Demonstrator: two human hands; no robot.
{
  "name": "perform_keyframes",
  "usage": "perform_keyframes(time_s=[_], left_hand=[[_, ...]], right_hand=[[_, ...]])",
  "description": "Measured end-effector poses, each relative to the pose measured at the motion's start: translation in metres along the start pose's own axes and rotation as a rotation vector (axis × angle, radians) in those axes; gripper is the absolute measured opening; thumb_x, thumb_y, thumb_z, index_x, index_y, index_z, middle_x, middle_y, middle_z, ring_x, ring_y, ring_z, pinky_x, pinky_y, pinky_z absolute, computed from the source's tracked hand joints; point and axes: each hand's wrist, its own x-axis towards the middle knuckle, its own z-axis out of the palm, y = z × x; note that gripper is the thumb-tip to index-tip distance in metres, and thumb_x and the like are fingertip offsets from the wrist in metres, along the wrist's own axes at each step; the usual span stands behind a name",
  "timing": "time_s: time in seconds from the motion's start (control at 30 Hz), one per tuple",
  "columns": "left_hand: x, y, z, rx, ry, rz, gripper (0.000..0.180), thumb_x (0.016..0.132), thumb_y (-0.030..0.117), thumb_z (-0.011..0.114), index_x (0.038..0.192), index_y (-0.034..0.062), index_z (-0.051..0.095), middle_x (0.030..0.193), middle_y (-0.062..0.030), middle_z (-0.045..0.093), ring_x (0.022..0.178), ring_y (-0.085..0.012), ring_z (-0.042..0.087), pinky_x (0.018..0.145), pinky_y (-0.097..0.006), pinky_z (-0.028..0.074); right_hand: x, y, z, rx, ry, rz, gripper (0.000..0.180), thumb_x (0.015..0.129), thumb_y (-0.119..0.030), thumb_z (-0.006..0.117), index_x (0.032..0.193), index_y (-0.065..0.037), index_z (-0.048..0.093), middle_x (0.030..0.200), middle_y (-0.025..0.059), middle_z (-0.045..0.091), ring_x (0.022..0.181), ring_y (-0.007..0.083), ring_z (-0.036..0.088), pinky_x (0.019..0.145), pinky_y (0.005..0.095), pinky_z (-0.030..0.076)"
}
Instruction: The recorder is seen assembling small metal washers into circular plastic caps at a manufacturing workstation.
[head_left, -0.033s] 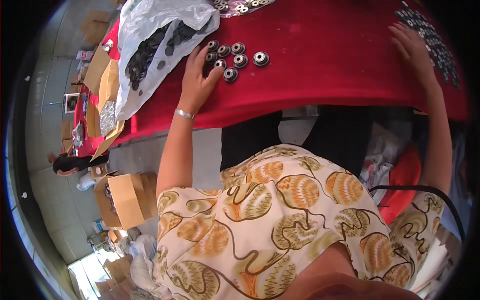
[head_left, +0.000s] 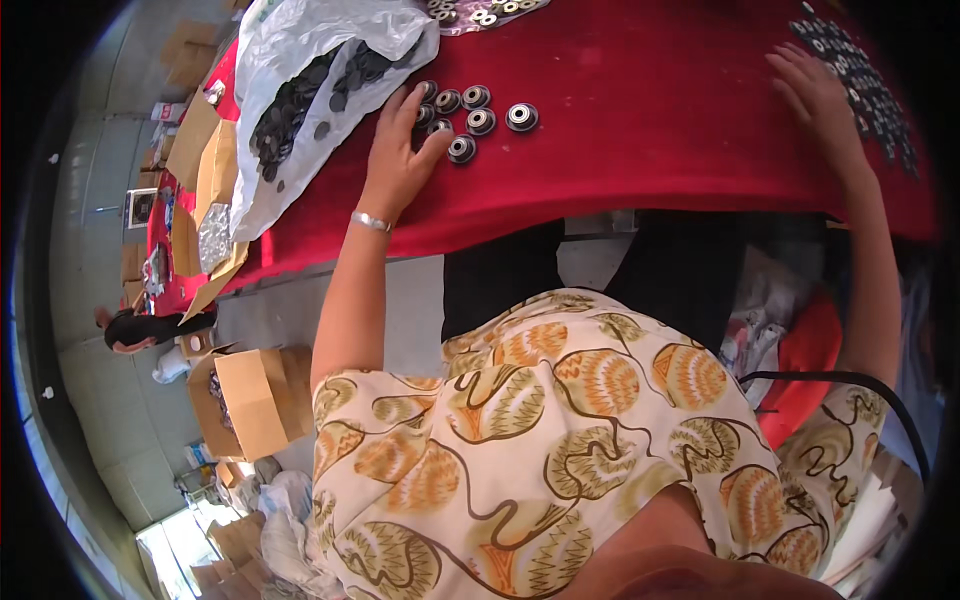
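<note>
Bearings (head_left: 470, 110), small dark rings with bright centres, lie in a loose cluster on the red cloth (head_left: 640, 120) of a long table, just beside the fingertips of the left hand (head_left: 400, 160). To their left a white plastic bag (head_left: 300, 70) sprawls open, spilling a heap of dark discs (head_left: 300, 100). Along the right edge of the cloth runs a band of more small dark parts (head_left: 860, 80), and a few more bright rings (head_left: 480, 12) sit at the far rim. Flat cardboard pieces (head_left: 205, 160) lie at the left end of the table. Below, the floor is grey concrete, with an open carton (head_left: 250, 400) and other boxes standing about; another person (head_left: 140, 330) (seen only small, at the left edge) is near the table's far end. The left arm stretches forward from a patterned sleeve, a silver bracelet (head_left: 370, 221) at the wrist; the hand lies palm down, fingers spread and loose, touching the nearest bearings without closing on any. The right hand (head_left: 815, 95) reaches to the right, palm down on the cloth beside the band of parts, fingers relaxed and holding nothing.
</note>
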Motion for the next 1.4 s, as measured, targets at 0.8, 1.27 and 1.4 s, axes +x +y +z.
perform_keyframes(time_s=[0.8,1.27,1.4], left_hand=[[0.182,0.192,0.238,0.245,-0.283,0.31,0.084,0.081,0.069,0.052,0.143,0.0137,0.042,0.15,-0.0235,0.031,0.139,-0.0432,0.027,0.107,-0.06,0.024],[0.244,0.313,0.316,0.167,-0.33,0.447,0.089,0.079,0.073,0.051,0.144,0.0135,0.039,0.15,-0.0233,0.029,0.139,-0.0423,0.026,0.108,-0.061,0.024],[0.247,0.322,0.319,0.151,-0.334,0.45,0.09,0.078,0.074,0.051,0.144,0.0139,0.039,0.15,-0.0234,0.029,0.139,-0.0424,0.025,0.108,-0.062,0.023]], right_hand=[[-0.106,-0.043,0.035,0.261,0.273,0.401,0.029,0.09,-0.027,0.062,0.112,-0.01,0.066,0.125,0.0093,0.061,0.123,0.0247,0.052,0.105,0.0426,0.036],[-0.101,-0.066,0.021,0.301,0.382,0.469,0.025,0.087,-0.027,0.063,0.104,-0.01,0.065,0.116,0.0076,0.064,0.116,0.0231,0.056,0.103,0.0413,0.038],[-0.103,-0.067,0.019,0.295,0.371,0.48,0.025,0.087,-0.027,0.063,0.104,-0.01,0.065,0.116,0.0074,0.064,0.116,0.0228,0.056,0.104,0.0412,0.037]])
